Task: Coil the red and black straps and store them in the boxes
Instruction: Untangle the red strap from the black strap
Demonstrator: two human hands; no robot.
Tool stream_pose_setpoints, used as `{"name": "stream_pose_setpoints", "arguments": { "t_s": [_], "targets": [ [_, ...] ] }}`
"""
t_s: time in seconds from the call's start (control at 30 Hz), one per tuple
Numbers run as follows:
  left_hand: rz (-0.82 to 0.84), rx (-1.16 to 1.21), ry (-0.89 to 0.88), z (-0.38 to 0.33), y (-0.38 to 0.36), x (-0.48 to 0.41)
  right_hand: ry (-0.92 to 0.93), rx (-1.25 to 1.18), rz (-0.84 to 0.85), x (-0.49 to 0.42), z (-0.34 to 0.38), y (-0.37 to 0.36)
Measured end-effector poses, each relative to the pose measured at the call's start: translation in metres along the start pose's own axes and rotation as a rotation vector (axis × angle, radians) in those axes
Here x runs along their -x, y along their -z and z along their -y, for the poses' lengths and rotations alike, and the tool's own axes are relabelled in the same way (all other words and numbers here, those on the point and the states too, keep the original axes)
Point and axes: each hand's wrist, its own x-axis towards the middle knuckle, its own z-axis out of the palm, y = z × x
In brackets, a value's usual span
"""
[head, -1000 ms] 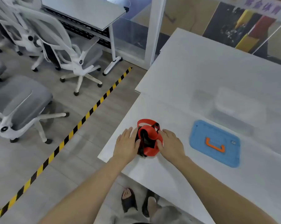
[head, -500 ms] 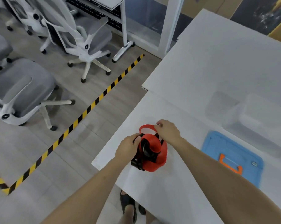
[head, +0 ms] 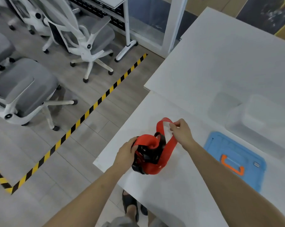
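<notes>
White surface (head: 204,71) ran ahead of me, with grey chairs (head: 82,35) and striped tape (head: 89,110) on the floor to my left. Both straps sat in one tangled bundle (head: 152,154) over the surface's near corner, close to its edge. My left grip (head: 126,154) was curled round the bundle's left side and held it. My right grip (head: 182,133) pinched a loop of the red strap (head: 164,159) and held it up on the far side of the bundle. The black strap (head: 148,153) was wound through the middle of the red. A blue lid (head: 233,161) with an orange handle lay flat to my right, well apart from the bundle. Beyond it stood what looked like a clear box (head: 261,115), though it was too blurred to be sure.

I judged the step in hand to be parting the red from the black before any coiling. The risk lay in the pull. If the red loop ran under a black turn, drawing it away would cinch the tangle tighter instead of freeing it, or would drag the black out with it. With the bundle so near the edge, a slack left grip would let it slide off to the floor. A thin pinch on the loop could also slip under load.
</notes>
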Motion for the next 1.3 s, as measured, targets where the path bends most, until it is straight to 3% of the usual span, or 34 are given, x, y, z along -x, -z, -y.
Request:
{"name": "stream_pose_setpoints", "arguments": {
  "t_s": [0.27, 0.5, 0.6, 0.83, 0.97, 1.1, 1.3],
  "targets": [
    [0.037, -0.009, -0.012, -0.001, 0.001, 0.014, 0.107, -0.027, -0.01, 0.076, -0.033, 0.022],
    [0.025, -0.052, -0.042, 0.005, -0.002, 0.015, 0.269, 0.415, 0.069, 0.1, -0.056, 0.019],
    [0.041, -0.084, -0.06, 0.008, -0.004, 0.011, 0.257, 0.596, 0.133, 0.099, -0.075, 0.007],
    [0.1, -0.035, -0.026, 0.014, -0.007, 0.028, 0.262, 0.647, 0.286, 0.117, -0.099, -0.028],
    [0.107, -0.013, -0.044, 0.025, -0.019, 0.031, 0.433, 0.837, 0.177, 0.121, -0.104, -0.046],
    [0.07, 0.064, -0.023, 0.052, -0.038, 0.01, 0.484, 0.829, 0.165, 0.12, -0.105, -0.047],
    [0.013, 0.191, -0.019, 0.005, -0.023, 0.036, 0.589, 0.611, 0.103, 0.138, -0.102, -0.033]
  ]
}}
